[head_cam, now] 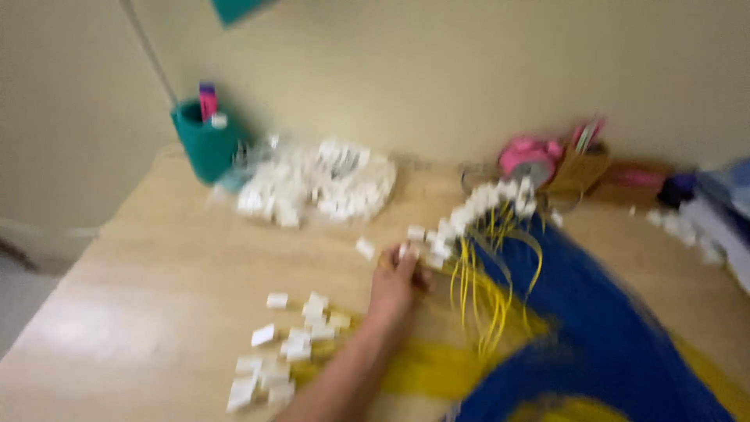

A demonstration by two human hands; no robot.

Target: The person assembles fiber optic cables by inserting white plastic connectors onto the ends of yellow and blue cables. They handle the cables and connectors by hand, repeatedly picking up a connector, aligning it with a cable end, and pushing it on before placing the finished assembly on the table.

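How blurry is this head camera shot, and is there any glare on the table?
Head view: heavy motion blur throughout, so the hand, the small white pieces and the yellow wires are smeared and lack edges; a soft pale glare patch sits on the wooden table at lower left; lighting is otherwise even and warm, with no hard shadows.

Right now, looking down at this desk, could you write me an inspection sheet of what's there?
Surface: pale wooden tabletop, partly under a blue and yellow cloth.
Job's things: row of small white plastic blocks on thin yellow wires.
Clutter: loose white blocks; clear bag of white blocks; teal pen cup; pink round object, blurred.
Hands: left hand touches the row's near end, grip blurred; right hand not seen.
Cables: yellow wires only.
Surroundings: cream wall.
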